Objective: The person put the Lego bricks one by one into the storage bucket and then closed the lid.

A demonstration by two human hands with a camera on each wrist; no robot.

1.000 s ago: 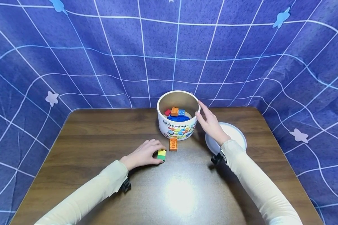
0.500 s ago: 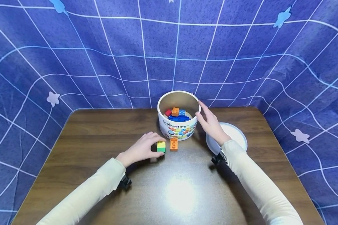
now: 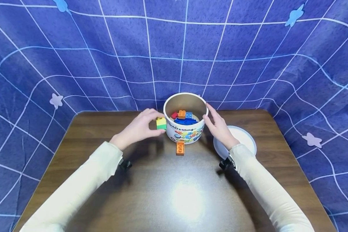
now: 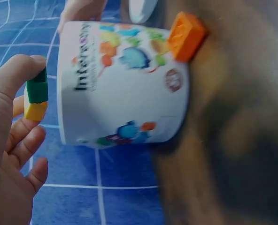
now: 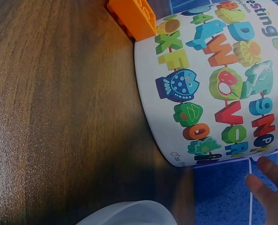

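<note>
My left hand [image 3: 137, 130] is raised at the left side of a white bucket [image 3: 185, 132], pinching a small stack of toy building bricks [image 3: 161, 123], yellow joined to green, between thumb and fingertips. The left wrist view shows the bricks [image 4: 36, 96] just beyond the rim, in the air. On the opposite side, my right hand [image 3: 220, 130] touches the bucket's rim with spread, mostly straight fingers. Inside lie an orange brick [image 3: 182, 114], a red piece [image 3: 174, 115] and blue pieces [image 3: 186, 121]. Another orange brick [image 3: 180, 148] lies studs-down against the bucket's front.
A round white lid or plate [image 3: 246, 141] lies on the wooden table [image 3: 150, 187] to the bucket's right, partly under my right forearm. Behind the table hangs a blue curtain [image 3: 119, 67] with a white grid pattern.
My left hand has lifted the yellow and green bricks off the table, up and away from me to the level of the bucket's rim. My right hand has stayed at the rim.
</note>
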